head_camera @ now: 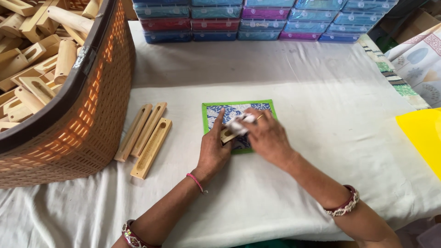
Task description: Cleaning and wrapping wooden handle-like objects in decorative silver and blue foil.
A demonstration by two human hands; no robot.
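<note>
White cloth covers the table (321, 115) in front of me, with stacked blue, red and purple plastic boxes (257, 20) along its far edge and a brown woven basket (87, 119) full of wooden pieces at the left edge. Three long slotted wooden blocks (146, 138) lie side by side just beside the basket. Near the middle of the surface sits a green-bordered square mat with a blue floral print (216, 112). Over it, my left hand (215, 149) is closed around a small pale wooden piece (226, 135), fingers narrow, pinning it against the mat. My right hand (266, 138) holds a crumpled white cloth (240, 125) pressed onto the piece's top. I judge I am wiping or rubbing the wood; the next move likely calls for turning the piece in my left grip so the cloth reaches another face, keeping it over the mat. A yellow sheet (422, 135) lies at the right edge
</note>
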